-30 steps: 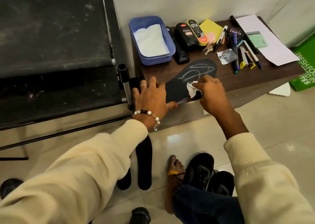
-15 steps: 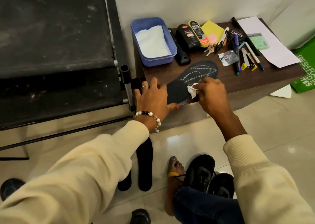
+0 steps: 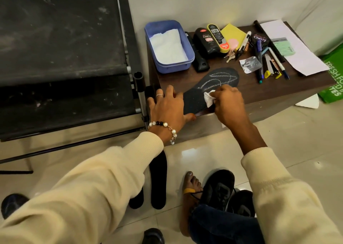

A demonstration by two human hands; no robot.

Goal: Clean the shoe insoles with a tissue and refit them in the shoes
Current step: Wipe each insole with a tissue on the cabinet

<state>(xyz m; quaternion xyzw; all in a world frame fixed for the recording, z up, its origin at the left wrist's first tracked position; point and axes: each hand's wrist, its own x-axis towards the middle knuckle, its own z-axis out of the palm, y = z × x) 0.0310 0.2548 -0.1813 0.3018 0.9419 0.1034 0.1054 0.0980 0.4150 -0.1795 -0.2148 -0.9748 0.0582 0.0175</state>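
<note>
A black insole (image 3: 220,80) with white stitched lines lies on the dark wooden table (image 3: 246,93), its heel end over the front edge. My left hand (image 3: 167,108) grips that heel end, thumb under it. My right hand (image 3: 228,104) pinches a crumpled white tissue (image 3: 209,97) against the middle of the insole. Two more black insoles (image 3: 157,180) lie on the floor below, partly hidden by my left sleeve. A pair of black shoes (image 3: 222,190) sits on the tiles by my foot.
A blue tub (image 3: 187,47) with white tissues stands at the table's back left. Shoe polish bottles (image 3: 206,41), pens, keys and papers (image 3: 295,47) crowd the back and right. A black fabric rack (image 3: 61,58) stands left of the table. A green bag (image 3: 334,80) is at far right.
My right hand with the tissue has slid a little up along the insole toward its toe end. My left hand has kept its hold on the heel.
</note>
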